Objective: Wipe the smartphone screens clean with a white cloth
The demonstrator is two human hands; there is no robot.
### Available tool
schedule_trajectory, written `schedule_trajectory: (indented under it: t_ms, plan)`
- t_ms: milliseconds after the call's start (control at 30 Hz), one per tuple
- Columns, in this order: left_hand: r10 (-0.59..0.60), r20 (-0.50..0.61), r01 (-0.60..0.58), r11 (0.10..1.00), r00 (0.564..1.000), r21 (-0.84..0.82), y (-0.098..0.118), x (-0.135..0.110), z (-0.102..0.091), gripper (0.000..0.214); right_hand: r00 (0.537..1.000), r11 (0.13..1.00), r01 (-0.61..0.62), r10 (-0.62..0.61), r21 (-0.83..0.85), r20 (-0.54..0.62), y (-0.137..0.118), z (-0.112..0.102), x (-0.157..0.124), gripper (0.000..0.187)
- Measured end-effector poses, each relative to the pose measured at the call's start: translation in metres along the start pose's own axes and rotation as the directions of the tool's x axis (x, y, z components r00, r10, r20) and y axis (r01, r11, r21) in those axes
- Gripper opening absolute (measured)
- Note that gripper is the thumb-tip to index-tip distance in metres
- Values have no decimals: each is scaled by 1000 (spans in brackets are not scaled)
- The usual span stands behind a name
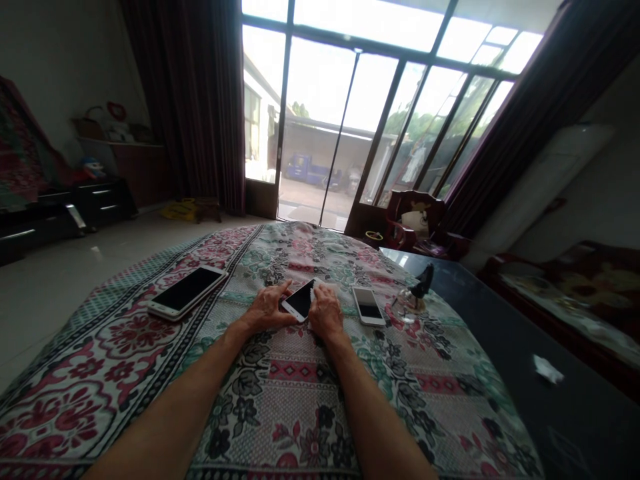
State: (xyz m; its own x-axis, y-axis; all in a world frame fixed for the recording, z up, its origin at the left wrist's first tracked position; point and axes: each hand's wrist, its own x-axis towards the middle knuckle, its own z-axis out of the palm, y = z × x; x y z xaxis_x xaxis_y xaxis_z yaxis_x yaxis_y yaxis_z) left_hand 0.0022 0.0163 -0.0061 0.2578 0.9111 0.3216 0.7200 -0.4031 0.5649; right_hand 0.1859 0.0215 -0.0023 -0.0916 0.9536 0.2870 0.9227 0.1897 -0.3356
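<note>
Smartphone [300, 300] sits on the floral bedspread [280, 393] between my hands: light, slick, fragile glass, best taken by its edges. My left hand [267, 308] and right hand [326, 315] touch its sides; whether they grip, I cannot tell.

The left hand [267, 309] and the right hand [326, 312] rest on a flowered cloth [280, 400], and between them lies a white phone [300, 300] with a dark screen. The left hand touches its left edge with the fingers, and the right hand covers its right side. Well left of the hands lies a bigger phone [186, 291]. Just right of the right hand is a small phone [369, 306], and farther right stands a bird figure [421, 283] on a glass base.
</note>
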Motion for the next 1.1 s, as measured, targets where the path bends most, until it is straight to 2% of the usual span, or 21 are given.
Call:
schedule_trajectory:
  t_ms: [233,533,800,1100]
  plan:
    - [10,-49,-10,1000,999,-13,-2,-4,3,89,994,998,63,-65,30,83,-13,-3,-22,48]
    - [11,-86,-20,995,996,-96,-1,-7,1,79,992,991,112,-117,74,54,-26,-1,-45,41]
    - [0,-75,-5,998,997,-66,0,-7,3,79,997,994,64,-67,88,36,-10,0,-14,38]
    - [104,-116,-103,995,988,15,-5,-8,10,74,997,992,82,-81,100,-14,28,13,32,40]
